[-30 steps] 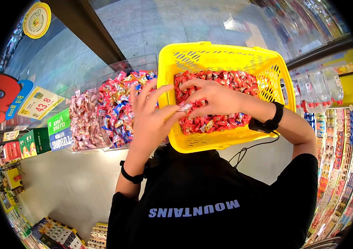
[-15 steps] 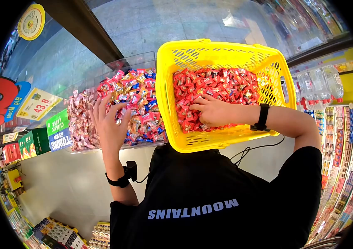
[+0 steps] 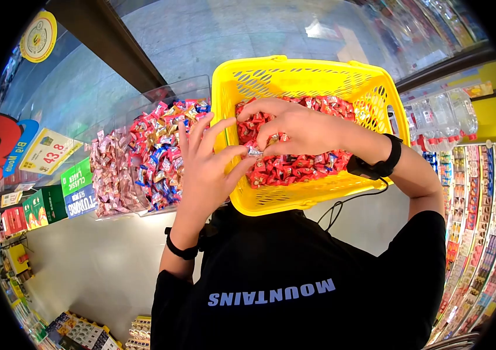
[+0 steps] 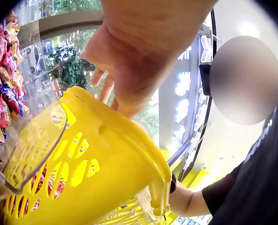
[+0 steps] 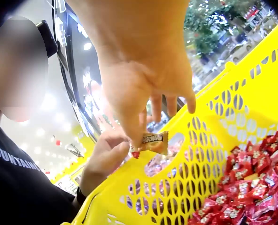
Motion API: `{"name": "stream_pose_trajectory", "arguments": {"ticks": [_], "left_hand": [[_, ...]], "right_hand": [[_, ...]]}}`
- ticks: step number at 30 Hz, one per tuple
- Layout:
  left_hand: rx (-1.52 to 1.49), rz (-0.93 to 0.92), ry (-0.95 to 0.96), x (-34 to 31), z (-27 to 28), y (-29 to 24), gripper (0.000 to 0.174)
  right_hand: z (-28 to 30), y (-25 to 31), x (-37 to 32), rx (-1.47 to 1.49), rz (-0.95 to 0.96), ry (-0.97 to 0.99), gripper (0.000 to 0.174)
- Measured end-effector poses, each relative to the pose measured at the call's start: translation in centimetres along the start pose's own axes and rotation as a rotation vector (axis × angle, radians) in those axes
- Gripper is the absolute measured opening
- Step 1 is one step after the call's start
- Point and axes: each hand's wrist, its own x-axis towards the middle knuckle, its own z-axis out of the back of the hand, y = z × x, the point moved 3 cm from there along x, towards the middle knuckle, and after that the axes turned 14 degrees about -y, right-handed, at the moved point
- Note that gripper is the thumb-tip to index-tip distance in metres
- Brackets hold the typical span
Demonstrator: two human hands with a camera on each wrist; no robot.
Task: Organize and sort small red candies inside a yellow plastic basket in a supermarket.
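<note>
Above the left rim of the yellow basket (image 3: 218, 111), both hands meet at one small wrapped candy (image 3: 254, 150). In the right wrist view the candy (image 5: 154, 142) has a gold and brown wrapper with a red bit at its left end. The right hand (image 3: 306, 129) pinches it between thumb and fingers. Thumb and index finger of the left hand (image 3: 206, 157) pinch its near end, the other fingers spread. The left wrist view shows the left hand (image 4: 134, 61) over the rim, its fingertips partly hidden. Red wrapped candies (image 3: 294, 169) fill the basket's bottom.
Left of the basket stand clear bins of mixed candies (image 3: 163, 151) and pink candies (image 3: 110, 169). Price sign (image 3: 51, 151) and beer cartons (image 3: 77, 178) are further left. Plastic bottles (image 3: 446, 119) and packed shelves (image 3: 475, 216) stand at the right; a cable (image 3: 334, 211) hangs below the basket.
Half a second ago the right hand lay on the red candies and the left hovered over the bins. Both have come together at a candy over the left rim, much like one second ago.
</note>
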Motion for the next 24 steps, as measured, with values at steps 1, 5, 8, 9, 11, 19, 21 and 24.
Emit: {"name": "stream_pose_trajectory", "arguments": {"ticks": [1, 5, 8, 9, 11, 19, 21, 24], "left_hand": [[-0.011, 0.012, 0.001, 0.1, 0.0, -0.2, 0.022], [0.076, 0.061, -0.062, -0.4, 1.4, 1.0, 0.019], [0.180, 0.143, -0.149, -1.8, 3.3, 3.7, 0.018], [0.180, 0.189, -0.167, -2.8, 4.0, 4.8, 0.017], [0.252, 0.238, -0.170, -4.3, 5.2, 6.6, 0.019], [0.373, 0.201, -0.061, -3.4, 5.6, 5.4, 0.040], [0.194, 0.137, -0.062, -1.7, 4.8, 3.4, 0.042], [0.055, 0.012, -0.021, 0.4, 2.5, 0.2, 0.042]], "right_hand": [[0.0, 0.0, -0.1, 0.015, -0.021, -0.008, 0.009], [0.1, -0.6, -0.8, -0.002, -0.135, -0.033, 0.010], [-0.1, -1.7, -1.5, -0.069, -0.154, -0.004, 0.010], [-0.4, -2.0, -1.9, -0.105, -0.129, 0.006, 0.010], [-1.1, -2.8, -2.6, -0.165, -0.075, 0.027, 0.011], [-1.9, -2.1, -1.6, -0.139, 0.079, -0.080, 0.013], [-1.2, -0.8, -0.7, -0.045, 0.136, -0.152, 0.013], [-0.7, 0.3, 0.1, 0.125, 0.156, -0.226, 0.017]]}}
